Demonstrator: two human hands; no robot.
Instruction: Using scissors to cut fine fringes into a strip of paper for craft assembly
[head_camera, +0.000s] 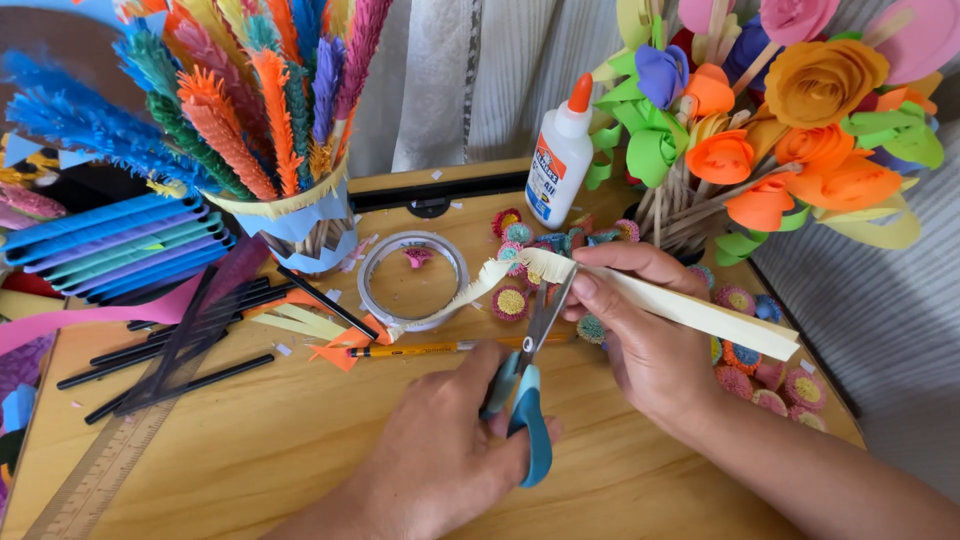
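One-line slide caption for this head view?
Left hand snips fringe with blue scissors into a cream paper strip held by the right hand.

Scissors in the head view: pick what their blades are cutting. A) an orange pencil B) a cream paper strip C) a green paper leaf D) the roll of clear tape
B: the blue-handled scissors in the left hand have their blades across the cream paper strip, which the right hand holds and which is already fringed beyond them.

On the table (250, 450) before you, your left hand (440, 450) works scissors (525, 385) into a paper strip (640, 295) held by your right hand (640, 340) — tape roll (412, 280) behind, glue bottle (560, 155) farther back, ruler (110, 460) left.
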